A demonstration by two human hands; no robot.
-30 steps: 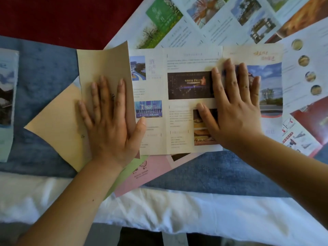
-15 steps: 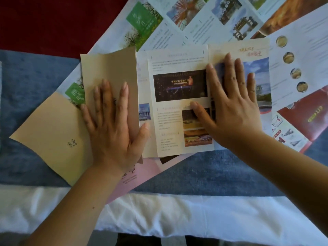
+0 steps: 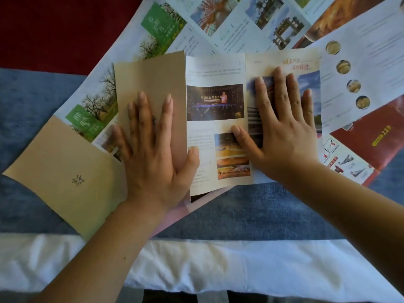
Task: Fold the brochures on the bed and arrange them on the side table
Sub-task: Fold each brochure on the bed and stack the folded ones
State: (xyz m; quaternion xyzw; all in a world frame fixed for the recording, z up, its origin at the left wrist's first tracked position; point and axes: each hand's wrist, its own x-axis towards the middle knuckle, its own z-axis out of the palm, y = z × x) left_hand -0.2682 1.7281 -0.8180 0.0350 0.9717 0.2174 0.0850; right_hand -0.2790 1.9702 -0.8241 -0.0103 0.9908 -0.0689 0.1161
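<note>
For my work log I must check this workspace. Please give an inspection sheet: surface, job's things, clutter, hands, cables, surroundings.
Surface: blue cover on the bed, white sheet along the near edge.
Job's things: brochure partly folded, its tan flap turned over; green brochure, red brochure and tan sheet lie open around it, overlapping.
Clutter: nothing seen.
Hands: left hand flat, pressing the flap; right hand flat on the brochure's right panel.
Cables: nothing seen.
Surroundings: dark red area beyond the cover.
</note>
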